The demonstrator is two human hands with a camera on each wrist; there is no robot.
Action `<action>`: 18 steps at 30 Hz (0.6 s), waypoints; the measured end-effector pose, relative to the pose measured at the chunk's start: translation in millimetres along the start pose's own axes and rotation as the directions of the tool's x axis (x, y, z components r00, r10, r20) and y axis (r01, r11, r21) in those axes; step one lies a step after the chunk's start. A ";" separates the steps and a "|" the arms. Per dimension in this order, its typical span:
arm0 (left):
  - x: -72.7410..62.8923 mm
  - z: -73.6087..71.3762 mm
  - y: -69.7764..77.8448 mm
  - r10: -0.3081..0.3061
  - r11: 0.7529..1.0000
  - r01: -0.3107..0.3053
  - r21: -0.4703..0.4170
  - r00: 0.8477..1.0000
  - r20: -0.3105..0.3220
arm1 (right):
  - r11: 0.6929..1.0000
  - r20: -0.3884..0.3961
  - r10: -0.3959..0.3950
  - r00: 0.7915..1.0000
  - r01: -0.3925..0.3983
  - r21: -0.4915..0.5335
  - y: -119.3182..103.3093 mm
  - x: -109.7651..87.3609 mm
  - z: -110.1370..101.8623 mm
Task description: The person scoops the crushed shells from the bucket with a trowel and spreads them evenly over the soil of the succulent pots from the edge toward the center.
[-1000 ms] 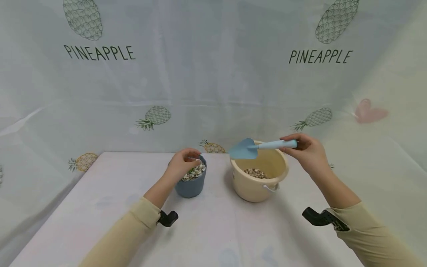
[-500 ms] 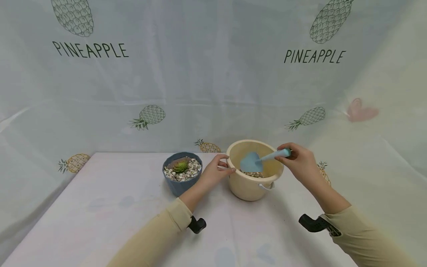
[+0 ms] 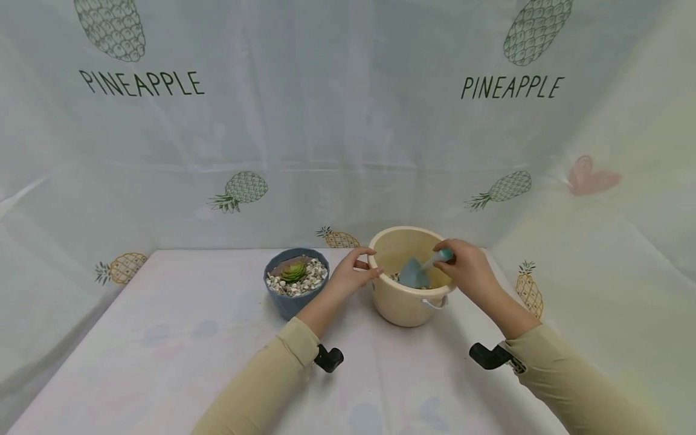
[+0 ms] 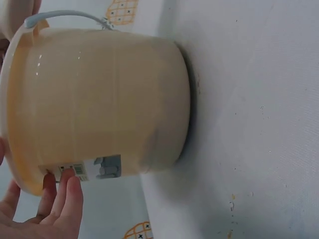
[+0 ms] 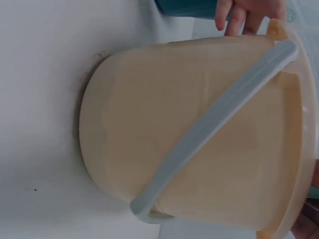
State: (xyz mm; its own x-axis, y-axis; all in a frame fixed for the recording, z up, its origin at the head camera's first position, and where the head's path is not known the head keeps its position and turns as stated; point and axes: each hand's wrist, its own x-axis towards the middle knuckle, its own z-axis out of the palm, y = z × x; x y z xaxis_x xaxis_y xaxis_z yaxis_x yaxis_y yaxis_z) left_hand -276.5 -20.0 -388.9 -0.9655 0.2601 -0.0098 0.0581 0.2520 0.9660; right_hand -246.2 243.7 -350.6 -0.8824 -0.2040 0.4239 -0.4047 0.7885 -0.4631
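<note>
Pale-blue trowel [image 3: 415,275]: clamped by its handle in right grip [image 3: 467,266], blade down-left of that grip, inside cream bucket [image 3: 405,309] | bucket: on counter [image 3: 217,368], between both grips | left grip [image 3: 347,278]: clamped on bucket rim | gravel [image 3: 395,277]: in bucket, below right grip | pot [image 3: 293,306] with succulent [image 3: 294,272], pebbles [image 3: 313,275]: just left of left grip

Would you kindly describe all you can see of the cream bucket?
The cream bucket, smooth and plastic-looking, stands upright on the table beside the blue pot, with a broad rim, lowered pale grey handle and side label. Gravel lies inside. The left hand has its grip on the rim; the blue trowel reaches inside.
</note>
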 end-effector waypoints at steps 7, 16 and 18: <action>-1.6 -0.4 0.1 -0.003 1.000 0.003 -0.028 1.000 0.005 | 1.000 0.105 -0.024 0.994 0.024 0.005 -3.7 -0.8 1.6; -3.2 0.4 1.0 -0.029 0.998 0.029 -0.054 1.000 -0.005 | 0.998 0.234 -0.032 0.972 0.018 0.060 -13.6 1.4 -5.8; -3.6 0.8 0.4 -0.031 0.998 0.031 -0.059 1.000 -0.003 | 0.996 0.257 -0.022 0.966 0.000 0.085 -15.4 1.8 -6.9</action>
State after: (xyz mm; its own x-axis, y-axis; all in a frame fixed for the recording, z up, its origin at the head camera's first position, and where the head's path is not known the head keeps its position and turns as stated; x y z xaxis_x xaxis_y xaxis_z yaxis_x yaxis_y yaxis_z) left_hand -272.8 -20.1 -388.7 -0.9677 0.2490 -0.0389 0.0132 0.2044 0.9788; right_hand -239.9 235.2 -337.4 -0.9053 -0.3638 0.2194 -0.4238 0.7365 -0.5272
